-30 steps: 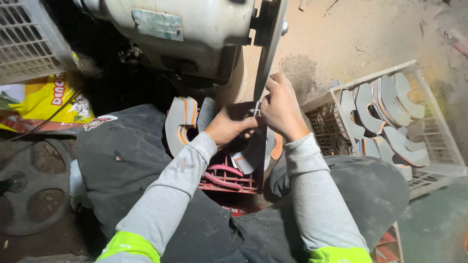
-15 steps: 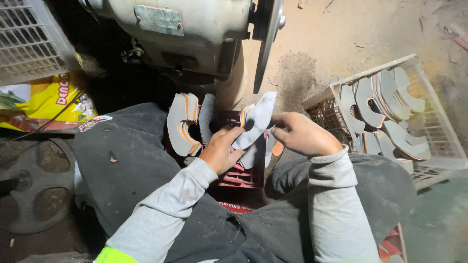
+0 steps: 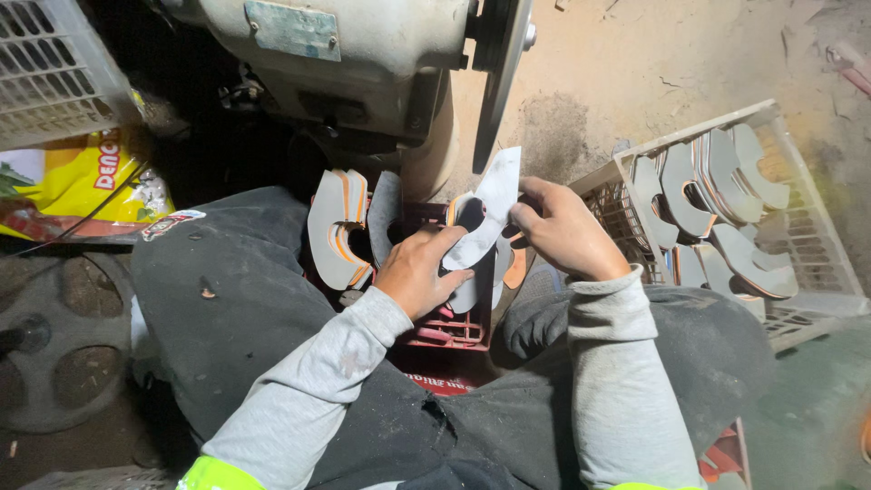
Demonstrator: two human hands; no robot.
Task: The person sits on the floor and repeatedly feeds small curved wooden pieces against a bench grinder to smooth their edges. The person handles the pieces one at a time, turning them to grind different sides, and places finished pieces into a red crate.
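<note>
Both my hands hold one curved grey sole-shaped piece (image 3: 490, 213) over a red crate (image 3: 454, 331) between my knees. My left hand (image 3: 420, 272) grips its lower end and my right hand (image 3: 562, 227) pinches its upper edge. The piece sits just below the grinder's thin disc (image 3: 502, 77). More curved pieces with orange edges (image 3: 336, 227) stand upright in the red crate, to the left of my hands.
A grey bench grinder (image 3: 336, 54) stands ahead. A pale wire basket (image 3: 807, 245) with several grey curved pieces lies at the right. A yellow bag (image 3: 82, 181) and a white basket (image 3: 54, 73) are at the left, a dark wheel (image 3: 54, 354) below them.
My hands have come down and away from the grinder's disc, bringing the grey piece with them. It now lies flatter and lower, over the red crate.
</note>
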